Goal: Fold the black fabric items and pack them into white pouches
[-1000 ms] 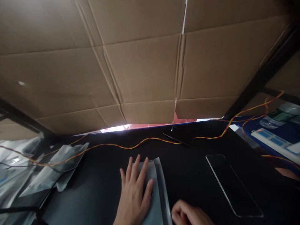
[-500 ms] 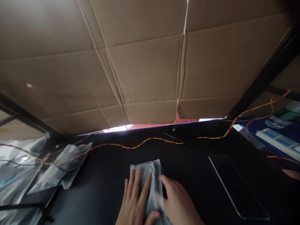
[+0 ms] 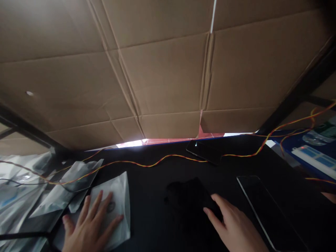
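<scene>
My left hand [image 3: 90,224] lies with fingers spread on a frosted plastic bag [image 3: 119,206], which has a small round dark mark. My right hand [image 3: 233,222] pinches the right edge of a soft black item [image 3: 187,196] between thumb and fingers. That item looks like folded fabric and rests on the black table; its exact kind cannot be made out against the dark surface. Just right of my right hand lies a large phone-like slab [image 3: 270,210] with a dark face and a pale edge.
More plastic bags [image 3: 56,196] pile up at the left. A twisted red-yellow wire [image 3: 157,161] crosses the table, passing a dark phone [image 3: 202,151]. Cardboard [image 3: 168,77] walls off the back. A white power strip [image 3: 315,161] and a plastic bottle [image 3: 324,133] stand at right.
My left hand and the plastic bag have moved left, beside the other bags. The black item now shows on the table. My right hand has shifted right and grips its edge.
</scene>
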